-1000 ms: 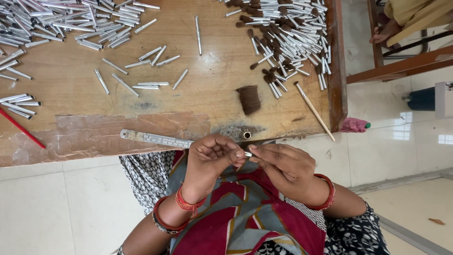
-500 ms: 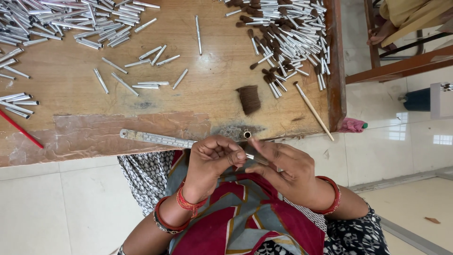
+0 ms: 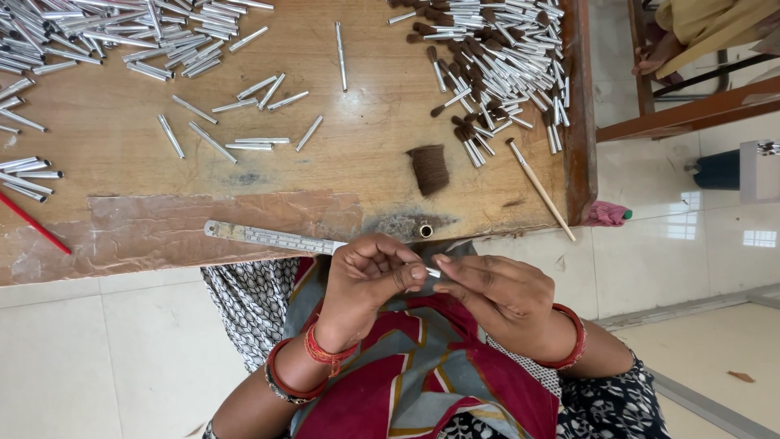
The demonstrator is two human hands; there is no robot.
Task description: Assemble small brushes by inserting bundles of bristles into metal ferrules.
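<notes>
My left hand [image 3: 370, 280] and my right hand [image 3: 496, 297] meet just below the wooden table's front edge [image 3: 162, 244]. Together they pinch a small silver metal tube [image 3: 431, 272], of which only a short bit shows between the fingertips. A tuft of brown bristle fibre [image 3: 428, 168] lies on the table just above my hands. A metal ruler [image 3: 272, 237] lies along the table edge, its right end by my left hand. A small round metal ring [image 3: 426, 231] sits at the edge near my fingers.
Piles of bare silver tubes [image 3: 106, 36] fill the far left. A heap of tubes with brown bristle tips [image 3: 496, 57] lies at the far right. A thin wooden stick [image 3: 540, 189], a red pencil [image 3: 32, 223], and a person's feet on a wooden bench [image 3: 674, 49].
My hands have stayed at the table edge. The fingers have shifted slightly around the small tube, with the right fingertips drawn closer to the left thumb.
</notes>
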